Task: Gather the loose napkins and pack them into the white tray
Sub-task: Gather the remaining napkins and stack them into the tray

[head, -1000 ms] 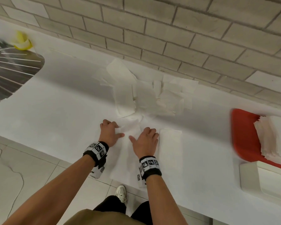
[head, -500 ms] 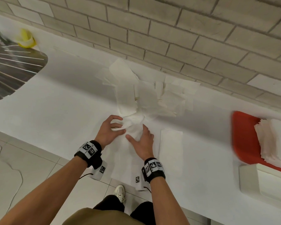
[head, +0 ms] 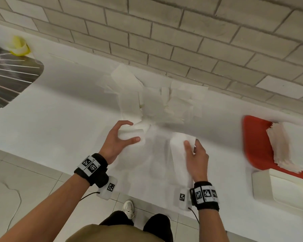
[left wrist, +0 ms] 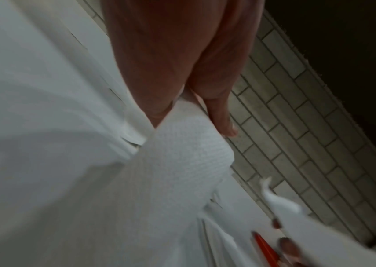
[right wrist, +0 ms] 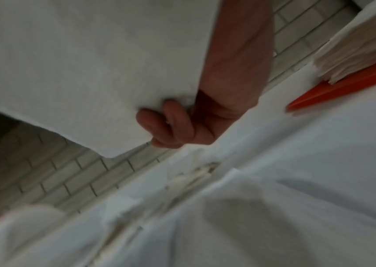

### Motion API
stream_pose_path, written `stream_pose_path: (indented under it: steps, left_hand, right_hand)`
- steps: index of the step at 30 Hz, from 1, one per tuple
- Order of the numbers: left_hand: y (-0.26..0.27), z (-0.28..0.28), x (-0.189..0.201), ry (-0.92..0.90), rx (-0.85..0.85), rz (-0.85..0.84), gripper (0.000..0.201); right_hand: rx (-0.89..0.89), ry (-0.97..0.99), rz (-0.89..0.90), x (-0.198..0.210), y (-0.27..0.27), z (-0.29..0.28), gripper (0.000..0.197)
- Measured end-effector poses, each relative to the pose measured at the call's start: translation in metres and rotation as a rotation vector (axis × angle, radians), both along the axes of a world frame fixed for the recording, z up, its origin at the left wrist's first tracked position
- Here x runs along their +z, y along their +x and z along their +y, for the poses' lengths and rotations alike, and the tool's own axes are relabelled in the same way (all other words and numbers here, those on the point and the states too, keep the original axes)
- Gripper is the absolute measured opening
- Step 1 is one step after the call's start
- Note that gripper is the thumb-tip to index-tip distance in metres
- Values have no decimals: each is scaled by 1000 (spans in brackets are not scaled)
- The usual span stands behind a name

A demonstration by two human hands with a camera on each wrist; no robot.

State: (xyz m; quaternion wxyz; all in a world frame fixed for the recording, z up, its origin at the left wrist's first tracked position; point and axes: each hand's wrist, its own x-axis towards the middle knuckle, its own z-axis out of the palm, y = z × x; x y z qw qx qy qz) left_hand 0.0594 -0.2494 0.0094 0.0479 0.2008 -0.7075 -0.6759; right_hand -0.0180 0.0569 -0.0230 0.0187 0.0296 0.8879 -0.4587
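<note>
Each hand's got its own napkin: left hand (head: 118, 142) fingers curl round one (head: 132, 135), right hand (head: 197, 154) pinches another (head: 179, 145), probably stacking before the tray (head: 262, 187) beside them.

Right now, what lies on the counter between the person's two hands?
Head view: between the left hand and right hand lie flat white paper napkins on the white counter; nothing else.

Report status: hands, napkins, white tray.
Left hand grips a napkin bundle; right hand pinches a napkin. Loose pile lies by the wall. White tray at far right, nothing blocking it.
</note>
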Motion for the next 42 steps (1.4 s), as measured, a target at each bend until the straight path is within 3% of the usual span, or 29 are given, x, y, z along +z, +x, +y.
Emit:
stream_pose_path:
  steps: [4, 8, 9, 11, 13, 15, 19, 23, 26, 29, 31, 34, 38, 40, 42]
  left_hand:
    - [-2, 32, 11, 47, -133, 24, 35]
    - [-7, 63, 18, -55, -235, 52, 13]
    - [-9, 71, 21, -64, -249, 50, 13]
    - [-13, 87, 27, -55, -256, 58, 15]
    - [-21, 107, 35, -39, -254, 94, 20]
    - [-33, 126, 40, -20, -251, 134, 27]
    - [-66, 150, 10, -118, -205, 121, 47]
    - [-91, 167, -37, -378, -240, 5, 59]
    - [-99, 175, -62, -567, -279, -50, 62]
    - [-99, 171, -77, -755, -272, -147, 65]
    - [-96, 166, -81, -717, -351, -196, 65]
    - [-88, 156, -78, -691, -379, -215, 69]
    - [-72, 130, -73, -781, -436, -186, 109]
    - [-64, 110, -69, -648, -508, -134, 122]
    - [-56, 94, -62, -488, -569, -122, 115]
  right_hand:
    - [86, 271, -74, -50, -19, 4, 37]
    - [3, 421, 3, -39, -12, 3, 42]
    - [-22, 361, 73, -29, -5, 4, 44]
    - [-32, 17, 112, -1, 17, 2, 41]
    - [-1, -405, -46, 27, 41, -1, 40]
    - [32, -584, -167, 38, 56, 3, 46]
    - [-83, -396, -89, 17, 56, 20, 45]
    - [-61, -176, -116, -21, 39, 29, 39]
    - [-30, 169, -120, -37, 33, 29, 41]
    - [-109, 500, -187, -40, 26, 28, 74]
    - [-72, 598, -295, -37, 19, 23, 89]
    - [92, 573, -339, -36, 9, 12, 74]
    - [403, 402, -325, -21, 12, 9, 39]
    - [557, 341, -269, -6, 22, 15, 39]
    - [652, 314, -173, 6, 33, 22, 48]
